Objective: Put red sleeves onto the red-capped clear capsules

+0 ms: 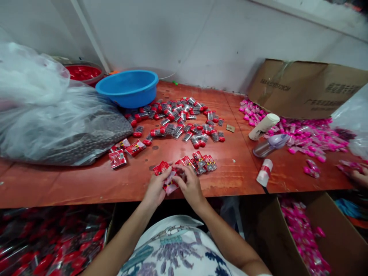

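My left hand point(156, 187) is closed on a red printed packet point(170, 187) near the table's front edge, with the thumb on top. From the other side my right hand point(191, 188) pinches the same packet with bent fingers, which partly hide it. Just beyond my right hand lies a row of red printed packets point(202, 162) with dark contents. More red printed packets point(117, 159) lie to the left. Farther back is a loose pile of small clear containers with red ends point(175, 119).
A blue basin point(129, 89) stands behind the pile, beside a large plastic bag point(71, 126). On the right are a white roll point(263, 126), a clear cup point(261, 148), pink pieces point(310, 134) and a cardboard box point(304, 88). Another person's hand point(360, 176) shows at the right edge.
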Demonstrator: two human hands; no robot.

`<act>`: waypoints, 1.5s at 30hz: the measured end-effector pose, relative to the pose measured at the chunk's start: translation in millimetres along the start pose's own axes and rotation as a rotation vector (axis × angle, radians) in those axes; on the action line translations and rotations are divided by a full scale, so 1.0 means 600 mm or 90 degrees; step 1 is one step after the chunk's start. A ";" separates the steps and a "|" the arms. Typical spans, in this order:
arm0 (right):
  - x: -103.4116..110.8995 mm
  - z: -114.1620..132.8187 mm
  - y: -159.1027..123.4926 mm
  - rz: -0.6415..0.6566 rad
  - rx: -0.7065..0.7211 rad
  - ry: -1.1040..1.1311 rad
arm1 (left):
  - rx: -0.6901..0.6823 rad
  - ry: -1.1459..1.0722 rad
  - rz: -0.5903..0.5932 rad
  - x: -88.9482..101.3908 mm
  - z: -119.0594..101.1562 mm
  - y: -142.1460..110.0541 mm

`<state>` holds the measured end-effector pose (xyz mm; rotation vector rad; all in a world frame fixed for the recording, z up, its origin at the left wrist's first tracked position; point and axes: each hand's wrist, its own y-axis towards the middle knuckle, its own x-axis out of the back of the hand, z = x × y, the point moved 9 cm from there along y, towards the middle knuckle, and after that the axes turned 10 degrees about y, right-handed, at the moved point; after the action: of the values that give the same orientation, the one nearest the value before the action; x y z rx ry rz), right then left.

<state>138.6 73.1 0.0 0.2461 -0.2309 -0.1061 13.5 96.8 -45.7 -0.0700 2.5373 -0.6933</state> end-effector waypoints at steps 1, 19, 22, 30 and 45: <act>-0.004 -0.001 0.004 0.000 -0.011 0.037 | -0.003 -0.001 -0.004 -0.003 0.001 0.001; 0.106 -0.089 0.247 0.125 -0.076 -0.552 | 0.141 -0.077 -0.046 0.018 0.013 0.008; 0.098 -0.103 0.251 0.150 -0.088 -0.548 | 0.163 -0.062 -0.035 0.022 0.013 0.001; 0.157 -0.065 0.204 0.015 -0.031 -0.365 | 0.131 -0.007 -0.032 0.034 0.008 -0.005; 0.036 0.012 0.014 0.030 -0.126 0.310 | 0.099 -0.139 -0.082 0.056 0.001 0.003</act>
<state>158.2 76.7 13.6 0.0642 0.2573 -0.0193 -15.4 92.0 -62.7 -0.2443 2.2777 -0.8805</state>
